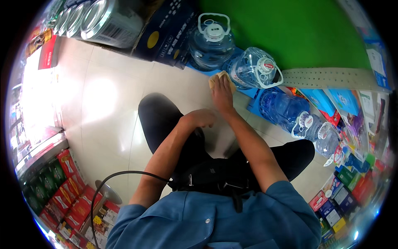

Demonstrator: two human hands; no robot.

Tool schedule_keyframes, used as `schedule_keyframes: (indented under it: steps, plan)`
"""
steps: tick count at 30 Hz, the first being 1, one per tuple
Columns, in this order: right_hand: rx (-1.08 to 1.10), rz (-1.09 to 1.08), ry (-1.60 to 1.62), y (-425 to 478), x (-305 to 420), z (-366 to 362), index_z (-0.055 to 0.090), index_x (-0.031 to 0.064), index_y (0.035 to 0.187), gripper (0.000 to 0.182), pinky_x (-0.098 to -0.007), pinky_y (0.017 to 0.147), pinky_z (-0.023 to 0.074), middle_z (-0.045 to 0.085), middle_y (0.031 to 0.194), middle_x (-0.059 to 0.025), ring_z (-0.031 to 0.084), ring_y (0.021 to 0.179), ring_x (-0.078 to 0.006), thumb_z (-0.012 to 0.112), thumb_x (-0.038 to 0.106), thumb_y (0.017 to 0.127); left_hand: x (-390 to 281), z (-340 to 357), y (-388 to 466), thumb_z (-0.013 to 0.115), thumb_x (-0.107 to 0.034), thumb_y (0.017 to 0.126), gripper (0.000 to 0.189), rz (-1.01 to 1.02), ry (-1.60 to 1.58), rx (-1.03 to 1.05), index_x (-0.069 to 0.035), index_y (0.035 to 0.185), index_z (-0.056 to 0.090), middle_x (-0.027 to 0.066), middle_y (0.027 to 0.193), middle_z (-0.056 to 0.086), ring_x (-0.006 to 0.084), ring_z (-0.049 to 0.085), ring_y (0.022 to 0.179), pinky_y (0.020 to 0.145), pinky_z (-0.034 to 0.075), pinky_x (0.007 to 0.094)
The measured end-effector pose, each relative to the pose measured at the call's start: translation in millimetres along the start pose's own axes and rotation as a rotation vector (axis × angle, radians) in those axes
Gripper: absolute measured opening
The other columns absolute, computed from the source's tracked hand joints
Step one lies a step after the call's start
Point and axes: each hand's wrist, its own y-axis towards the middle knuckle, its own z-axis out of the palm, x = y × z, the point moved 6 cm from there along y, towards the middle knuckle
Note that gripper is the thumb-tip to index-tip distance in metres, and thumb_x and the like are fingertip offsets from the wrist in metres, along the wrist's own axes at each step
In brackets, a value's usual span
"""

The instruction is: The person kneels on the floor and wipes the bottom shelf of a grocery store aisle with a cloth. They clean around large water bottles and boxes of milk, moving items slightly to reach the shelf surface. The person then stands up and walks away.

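Observation:
My right hand (223,95) presses on a yellowish cloth (222,81) at the edge of a blue base, close beside a large clear water bottle (241,70) that leans to the right. Behind it another big water bottle with a white handle (211,46) stands upright. My left hand (200,119) is loosely curled above the floor between my knees, with no object visible in it; its fingers are partly blurred.
A dark blue carton (161,34) and metal cans (108,26) are at the upper left. More water bottles (284,107) line the right, below a perforated shelf edge (323,77). Red and green packs (59,186) fill the lower left; a black cable (107,179) loops by my left arm.

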Motion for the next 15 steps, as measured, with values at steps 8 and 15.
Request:
schedule_keyframes:
  steps: [8,15]
  plan:
    - [0.071,-0.383,-0.019,43,45,42,0.047,-0.0035,0.143,0.052,-0.0457,0.120,0.0324,0.047,0.147,-0.0236,0.037,0.144,-0.0389,0.051,0.010,0.092,5,5,-4,0.051,-0.034,0.088,0.035,0.117,0.010,-0.031,-0.003,0.086,0.067,0.0088,0.083,0.067,0.0207,0.062,0.077,0.072,0.050,0.0343]
    - [0.105,-0.433,-0.159,77,68,66,0.047,-0.0009,0.145,0.053,-0.0432,0.121,0.0308,0.042,0.152,-0.0209,0.037,0.145,-0.0341,0.049,0.014,0.095,1,3,-8,0.051,-0.034,0.089,0.036,-0.056,0.036,-0.007,-0.002,0.090,0.068,0.0088,0.086,0.069,0.0225,0.064,0.081,0.076,0.051,0.0364]
